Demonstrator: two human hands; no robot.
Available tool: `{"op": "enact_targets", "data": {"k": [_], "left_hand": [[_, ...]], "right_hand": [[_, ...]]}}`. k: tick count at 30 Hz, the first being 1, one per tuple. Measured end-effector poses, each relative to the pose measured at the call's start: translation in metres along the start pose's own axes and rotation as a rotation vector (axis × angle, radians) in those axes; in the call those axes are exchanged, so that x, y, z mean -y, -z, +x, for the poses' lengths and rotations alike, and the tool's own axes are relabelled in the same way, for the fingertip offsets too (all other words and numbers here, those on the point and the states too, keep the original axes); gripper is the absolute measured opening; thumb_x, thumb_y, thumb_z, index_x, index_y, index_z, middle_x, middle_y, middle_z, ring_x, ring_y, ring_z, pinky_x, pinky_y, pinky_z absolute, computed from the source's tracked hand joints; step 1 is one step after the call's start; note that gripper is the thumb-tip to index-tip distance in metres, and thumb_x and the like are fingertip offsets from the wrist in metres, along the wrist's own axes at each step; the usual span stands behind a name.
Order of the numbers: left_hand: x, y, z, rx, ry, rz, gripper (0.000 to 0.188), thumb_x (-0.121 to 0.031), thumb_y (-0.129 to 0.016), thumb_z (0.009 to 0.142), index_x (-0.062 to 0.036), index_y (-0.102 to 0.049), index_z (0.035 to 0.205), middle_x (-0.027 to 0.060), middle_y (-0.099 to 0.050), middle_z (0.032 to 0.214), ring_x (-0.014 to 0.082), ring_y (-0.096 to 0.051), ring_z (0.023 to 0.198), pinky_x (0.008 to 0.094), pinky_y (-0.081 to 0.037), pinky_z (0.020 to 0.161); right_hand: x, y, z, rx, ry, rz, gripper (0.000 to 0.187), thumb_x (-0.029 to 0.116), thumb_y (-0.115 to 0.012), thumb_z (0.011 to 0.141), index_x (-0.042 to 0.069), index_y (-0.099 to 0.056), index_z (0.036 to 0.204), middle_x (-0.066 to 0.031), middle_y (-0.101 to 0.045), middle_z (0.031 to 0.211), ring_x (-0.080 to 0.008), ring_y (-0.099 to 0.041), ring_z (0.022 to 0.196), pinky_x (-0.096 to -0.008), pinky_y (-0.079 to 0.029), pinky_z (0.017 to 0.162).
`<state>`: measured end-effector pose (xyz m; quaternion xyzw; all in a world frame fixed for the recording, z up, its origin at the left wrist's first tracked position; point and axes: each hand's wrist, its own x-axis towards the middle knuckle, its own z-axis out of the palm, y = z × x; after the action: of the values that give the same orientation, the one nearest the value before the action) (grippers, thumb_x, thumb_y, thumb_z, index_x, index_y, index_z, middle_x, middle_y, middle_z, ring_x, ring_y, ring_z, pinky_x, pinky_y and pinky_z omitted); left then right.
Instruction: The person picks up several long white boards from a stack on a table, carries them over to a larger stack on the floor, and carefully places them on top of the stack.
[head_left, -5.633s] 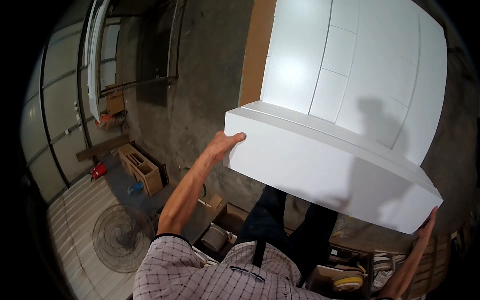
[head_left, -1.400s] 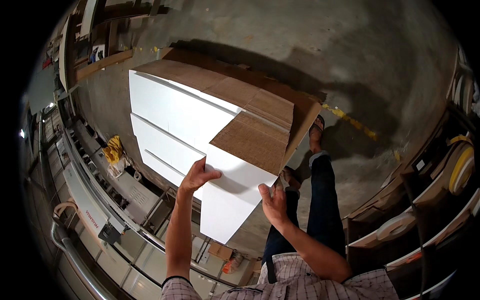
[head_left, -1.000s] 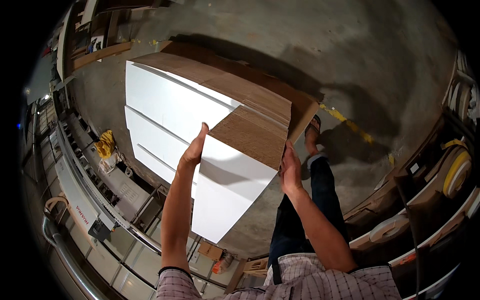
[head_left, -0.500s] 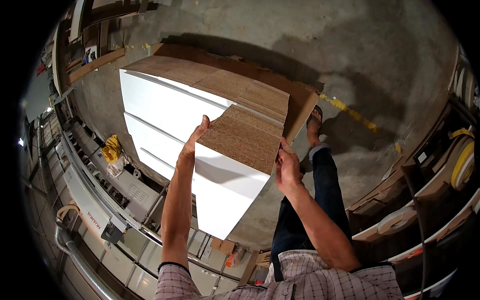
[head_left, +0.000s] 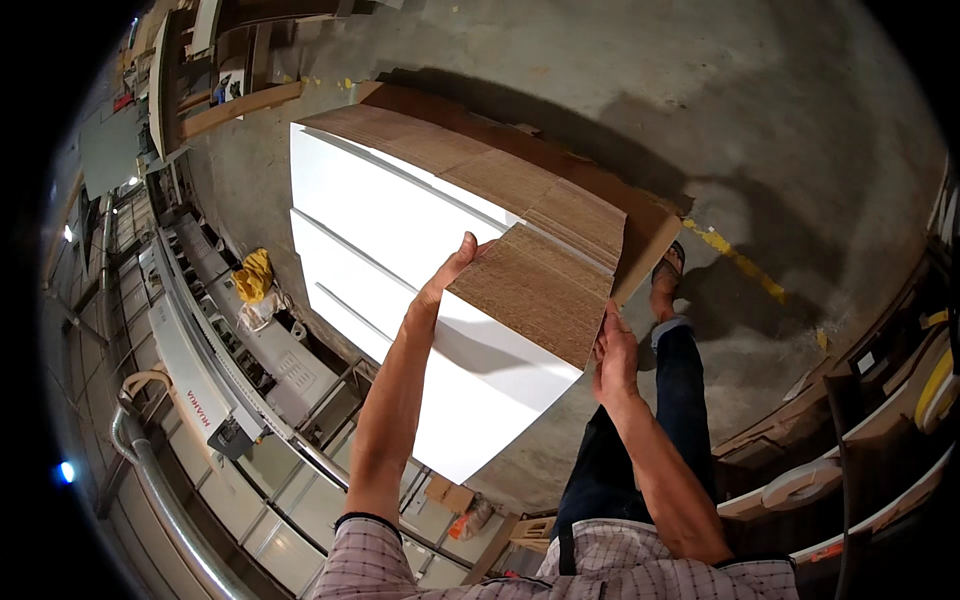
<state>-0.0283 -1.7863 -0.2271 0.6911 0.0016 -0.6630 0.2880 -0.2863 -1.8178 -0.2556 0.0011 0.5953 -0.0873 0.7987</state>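
Cabinet (head_left: 420,260) braced between left hand (head_left: 440,290) and right hand (head_left: 612,350), spread apart, gripping opposite edges for balance.

Head camera looks steeply down (fisheye), close over concrete floor (head_left: 800,130)

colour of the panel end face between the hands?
Brown, raw particleboard look; the panel front is white. Head view shows it best.

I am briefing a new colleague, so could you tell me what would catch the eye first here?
The big white panel with raw brown chipboard edges fills the centre, standing over the grey concrete floor. The left hand and right hand grip its near end, and a yellow cloth lies on the long machine at left.
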Motion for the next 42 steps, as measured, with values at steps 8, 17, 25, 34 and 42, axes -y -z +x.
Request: {"op": "enact_targets", "data": {"k": [8,17,25,34,42], "left_hand": [[0.011,0.008,0.009,-0.017,0.011,0.019,0.095,-0.076,-0.03,0.074,0.0015,-0.043,0.128,0.0233,-0.045,0.127,0.0326,-0.041,0.122,0.042,-0.034,0.102],[0.005,0.021,-0.016,-0.094,-0.076,0.052,0.087,-0.068,-0.024,0.084,0.0033,-0.035,0.132,0.0194,-0.037,0.136,0.0291,-0.032,0.128,0.0402,-0.025,0.106],[0.154,0.044,-0.153,-0.988,-0.118,-0.143,0.071,-0.051,-0.037,0.092,0.0115,-0.039,0.126,0.024,-0.042,0.13,0.0296,-0.038,0.124,0.0334,-0.027,0.104],[0.513,0.024,-0.37,-1.466,0.62,-0.397,0.077,-0.061,-0.038,0.085,0.0105,-0.057,0.106,0.0276,-0.057,0.109,0.0371,-0.052,0.108,0.04,-0.039,0.091],[0.699,0.073,-0.381,-0.949,0.043,-1.363,0.099,-0.075,-0.025,0.079,0.0056,-0.026,0.135,0.0191,-0.032,0.14,0.0264,-0.03,0.13,0.0378,-0.02,0.107]], "right_hand": [[-0.001,0.007,0.004,0.016,-0.014,0.013,0.05,0.033,-0.04,0.096,0.003,-0.034,0.135,0.0102,-0.036,0.067,-0.0017,-0.03,0.058,-0.0182,-0.025,0.052],[0.032,-0.012,-0.006,0.152,0.203,-0.675,0.052,0.036,-0.037,0.096,-0.003,-0.039,0.129,-0.0098,-0.048,0.125,-0.0183,-0.044,0.113,-0.0286,-0.032,0.097],[0.091,-0.021,0.032,0.468,0.144,-1.091,0.064,0.048,-0.034,0.093,-0.005,-0.041,0.127,-0.015,-0.041,0.132,-0.0238,-0.038,0.122,-0.0332,-0.029,0.102],[0.1,-0.039,0.044,0.499,0.12,-1.296,0.068,0.052,-0.023,0.094,-0.002,-0.032,0.135,-0.0116,-0.034,0.139,-0.0221,-0.033,0.127,-0.0321,-0.024,0.105],[0.14,-0.042,0.031,0.382,0.457,-1.29,0.059,0.044,-0.028,0.096,-0.003,-0.037,0.132,-0.0141,-0.041,0.134,-0.0232,-0.04,0.121,-0.0336,-0.03,0.102]]}}
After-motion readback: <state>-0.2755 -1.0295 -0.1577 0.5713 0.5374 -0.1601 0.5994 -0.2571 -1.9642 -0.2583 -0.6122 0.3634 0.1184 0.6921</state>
